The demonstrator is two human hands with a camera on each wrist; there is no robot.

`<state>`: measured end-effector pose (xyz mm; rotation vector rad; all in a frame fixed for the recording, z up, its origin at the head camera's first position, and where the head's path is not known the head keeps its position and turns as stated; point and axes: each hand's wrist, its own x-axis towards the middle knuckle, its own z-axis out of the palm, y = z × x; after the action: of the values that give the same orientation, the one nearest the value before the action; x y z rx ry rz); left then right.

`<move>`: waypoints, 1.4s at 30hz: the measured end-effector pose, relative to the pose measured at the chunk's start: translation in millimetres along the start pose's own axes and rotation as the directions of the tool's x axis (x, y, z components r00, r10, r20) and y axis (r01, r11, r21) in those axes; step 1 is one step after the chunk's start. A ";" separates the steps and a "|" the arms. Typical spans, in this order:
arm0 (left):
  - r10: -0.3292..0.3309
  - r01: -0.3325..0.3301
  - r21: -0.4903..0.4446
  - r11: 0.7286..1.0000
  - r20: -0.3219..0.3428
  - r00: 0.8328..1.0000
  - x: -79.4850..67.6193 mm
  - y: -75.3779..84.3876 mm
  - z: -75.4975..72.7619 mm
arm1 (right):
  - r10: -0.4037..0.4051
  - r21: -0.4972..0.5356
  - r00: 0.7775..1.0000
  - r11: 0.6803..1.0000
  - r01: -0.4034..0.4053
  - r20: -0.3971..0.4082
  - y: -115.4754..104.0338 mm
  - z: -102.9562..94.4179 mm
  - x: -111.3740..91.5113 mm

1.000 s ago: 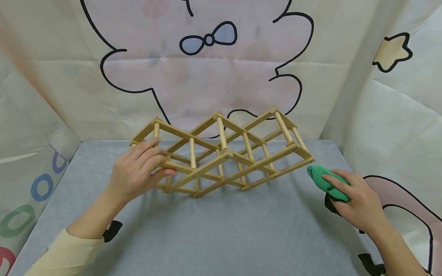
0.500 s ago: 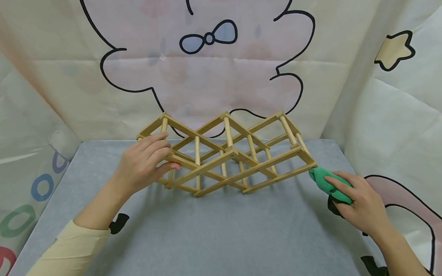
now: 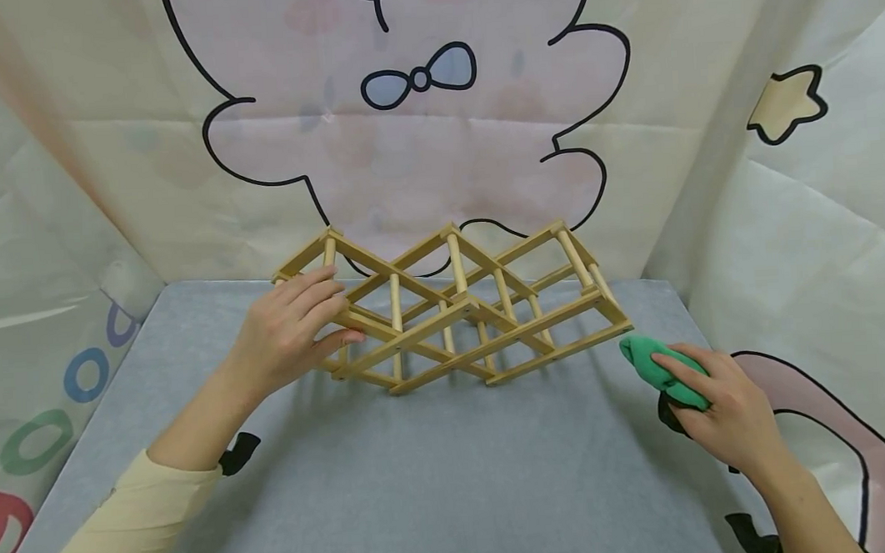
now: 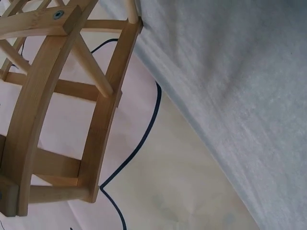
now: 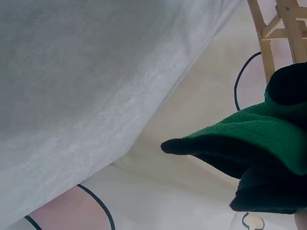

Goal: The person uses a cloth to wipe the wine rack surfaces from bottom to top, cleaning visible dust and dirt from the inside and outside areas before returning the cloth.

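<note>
A folding wooden rack (image 3: 520,332) of crossed slats and round dowels is tilted and seems raised over the table. My left hand (image 3: 291,330) grips its left end, thumb in front and some fingertips hidden behind the slats. My right hand (image 3: 727,403) holds a bunched green cloth (image 3: 653,366) just off the rack's lower right corner, with a small gap between them. In the left wrist view, slats of the rack (image 4: 33,110) show close up. The right wrist view shows the folded cloth (image 5: 273,134) hanging, its underside dark, and part of the rack at upper right.
A grey-blue cloth covers the table (image 3: 498,474). Printed fabric walls (image 3: 143,158) stand close behind it and at both sides. Black straps (image 3: 239,454) show near both wrists.
My left hand has shifted slightly right with the rack. My right hand and the green cloth have moved slightly right and down. Half a second ago the cloth was at the rack's corner.
</note>
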<state>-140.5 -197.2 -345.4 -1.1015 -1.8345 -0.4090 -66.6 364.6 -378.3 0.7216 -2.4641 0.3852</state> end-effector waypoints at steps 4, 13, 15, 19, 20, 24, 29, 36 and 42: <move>-0.056 0.056 -0.001 0.998 -0.028 0.998 -4.4 4.9 -10.2 | -0.014 -0.001 1.000 1.000 0.014 -0.005 -2.7 -1.0 2.4; -0.232 0.234 -0.008 0.972 -0.181 0.956 -35.8 9.0 -41.4 | -0.060 0.035 0.998 0.997 0.061 -0.035 -12.0 -1.9 6.2; -0.251 0.251 -0.022 0.968 -0.185 0.950 -44.6 9.0 -45.5 | -0.078 0.047 0.995 0.996 0.081 -0.060 -14.0 1.1 6.8; -0.279 0.280 -0.019 0.960 -0.166 0.946 -61.6 10.3 -50.4 | -0.118 0.058 0.987 0.990 0.125 -0.108 -16.9 9.1 9.3; -0.286 0.287 -0.015 0.958 -0.161 0.945 -65.4 10.7 -51.1 | -0.129 0.062 0.985 0.989 0.137 -0.117 -17.5 11.3 10.2; -0.312 0.314 -0.008 0.950 -0.126 0.942 -76.6 12.1 -52.9 | -0.164 0.093 0.978 0.980 0.176 -0.129 -20.5 18.2 14.2; -0.331 0.329 -0.033 0.944 -0.078 0.940 -82.4 13.7 -52.2 | -0.207 0.098 0.970 0.971 0.220 -0.127 -26.4 27.5 17.8; -0.348 0.344 -0.072 0.936 -0.061 0.935 -86.5 17.1 -48.0 | -0.246 0.085 0.968 0.965 0.250 -0.059 -37.1 39.5 19.9; -0.356 0.353 -0.057 0.934 -0.062 0.932 -89.3 18.3 -45.6 | -0.269 0.093 0.963 0.959 0.269 -0.003 -42.7 50.3 19.5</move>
<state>-85.6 -263.6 -400.0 -0.7702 -1.9704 -0.6949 -77.2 301.4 -403.1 1.0843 -2.3260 0.3932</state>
